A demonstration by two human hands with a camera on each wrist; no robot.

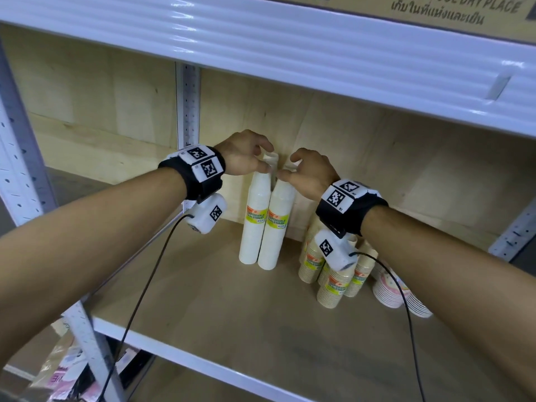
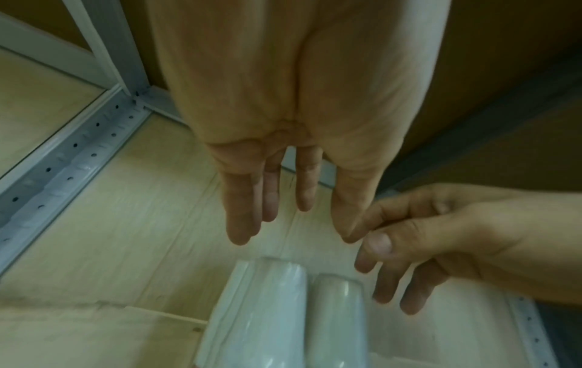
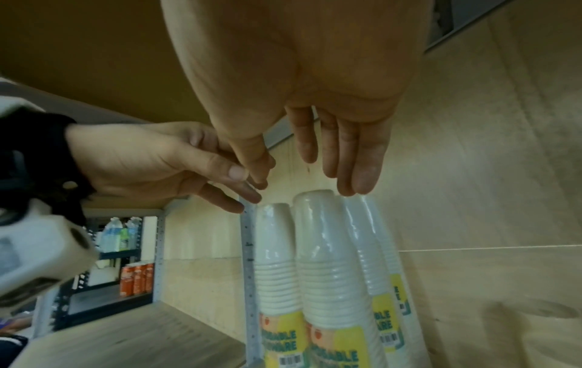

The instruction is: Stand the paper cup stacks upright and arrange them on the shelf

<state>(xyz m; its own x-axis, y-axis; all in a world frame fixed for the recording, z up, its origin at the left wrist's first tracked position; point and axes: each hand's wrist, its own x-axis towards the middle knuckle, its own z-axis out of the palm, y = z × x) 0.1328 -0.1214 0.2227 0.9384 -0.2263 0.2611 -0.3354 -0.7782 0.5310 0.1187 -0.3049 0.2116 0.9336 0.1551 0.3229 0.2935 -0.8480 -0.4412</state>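
Two tall white paper cup stacks, left and right, stand upright side by side against the back wall of the wooden shelf. Each wears a yellow-green label and clear wrap. My left hand hovers at the top of the left stack, my right hand at the top of the right one. In the left wrist view my left hand hangs with straight fingers above the stack tops, holding nothing. The right hand shows relaxed fingers just over the white stacks, with more white stacks behind.
Several short brown ribbed cup stacks lean together to the right of the white ones, under my right wrist. A pink patterned stack lies on its side beside them. The upper shelf beam runs close overhead. A perforated post stands at the back left.
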